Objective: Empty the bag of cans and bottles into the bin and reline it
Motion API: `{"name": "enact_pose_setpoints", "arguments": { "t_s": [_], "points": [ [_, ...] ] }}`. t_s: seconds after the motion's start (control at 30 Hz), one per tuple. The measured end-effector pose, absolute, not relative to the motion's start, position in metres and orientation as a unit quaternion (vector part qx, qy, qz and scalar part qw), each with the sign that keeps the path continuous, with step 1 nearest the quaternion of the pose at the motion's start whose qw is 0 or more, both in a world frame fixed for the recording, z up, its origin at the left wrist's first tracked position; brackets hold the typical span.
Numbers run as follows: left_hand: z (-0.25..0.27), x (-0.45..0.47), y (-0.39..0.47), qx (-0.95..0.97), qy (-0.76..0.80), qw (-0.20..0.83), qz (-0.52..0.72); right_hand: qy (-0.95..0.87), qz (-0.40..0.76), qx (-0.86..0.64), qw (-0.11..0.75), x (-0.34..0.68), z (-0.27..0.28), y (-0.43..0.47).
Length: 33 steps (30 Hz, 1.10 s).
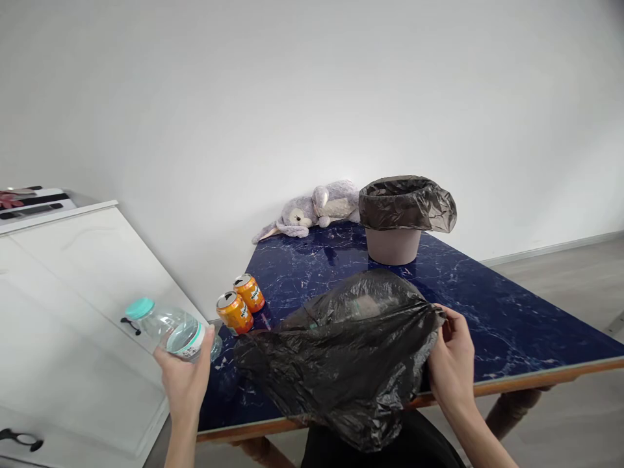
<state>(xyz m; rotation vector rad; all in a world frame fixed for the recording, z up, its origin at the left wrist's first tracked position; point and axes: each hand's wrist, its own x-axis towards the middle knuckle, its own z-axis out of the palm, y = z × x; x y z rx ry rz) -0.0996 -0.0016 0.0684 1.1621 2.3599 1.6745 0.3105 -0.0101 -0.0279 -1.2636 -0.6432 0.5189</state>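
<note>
On the left, my left hand (188, 377) is closed round a clear plastic bottle (166, 325) with a teal cap, tilted and partly filled with clear liquid. My right hand (453, 357) pinches the gathered edge of a black plastic bag (351, 357). The bag spreads over the middle of the table and hangs past its front edge. Something pale shows faintly through the thin plastic; I cannot make out what it is. Two open orange drink cans, a nearer can (235, 313) and a farther can (249, 292), stand between the bottle and the bag.
A dark blue marbled table (502, 318) with a wooden edge stands against a white wall. At its back are a bin (394, 247) lined with a black bag and a grey plush rabbit (312, 208) lying down. A white cabinet (73, 338) stands at the left.
</note>
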Motion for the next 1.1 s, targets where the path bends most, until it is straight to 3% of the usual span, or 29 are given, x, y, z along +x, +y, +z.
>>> {"name": "enact_pose_setpoints", "arguments": {
  "t_s": [0.3,0.4,0.6,0.67,0.77,0.83,0.97,1.1],
  "points": [
    [0.057,-0.108,0.012,0.405,0.792,0.068,0.452,-0.305,0.247,-0.560,0.730,0.312,-0.026,-0.008],
    [0.047,-0.107,0.015,0.443,0.749,0.069,0.488,-0.311,0.259,-0.561,0.722,0.313,-0.027,-0.008],
    [0.030,-0.088,-0.025,0.514,0.585,-0.247,0.576,-0.310,0.271,-0.555,0.723,0.312,-0.026,-0.009],
    [0.034,-0.074,-0.048,0.624,0.554,-0.194,0.516,-0.310,0.278,-0.558,0.718,0.312,-0.025,-0.010],
    [0.039,-0.048,-0.071,0.817,0.480,-0.038,0.317,-0.310,0.276,-0.558,0.718,0.312,-0.026,-0.010],
    [0.037,-0.033,-0.072,0.860,0.463,0.008,0.215,-0.312,0.277,-0.555,0.719,0.312,-0.028,-0.009],
    [0.016,-0.013,-0.052,0.866,0.477,-0.006,0.149,-0.319,0.278,-0.556,0.715,0.312,-0.030,-0.007],
    [0.003,0.002,-0.029,0.832,0.509,-0.067,0.210,-0.323,0.285,-0.551,0.715,0.312,-0.030,-0.007]
  ]
}}
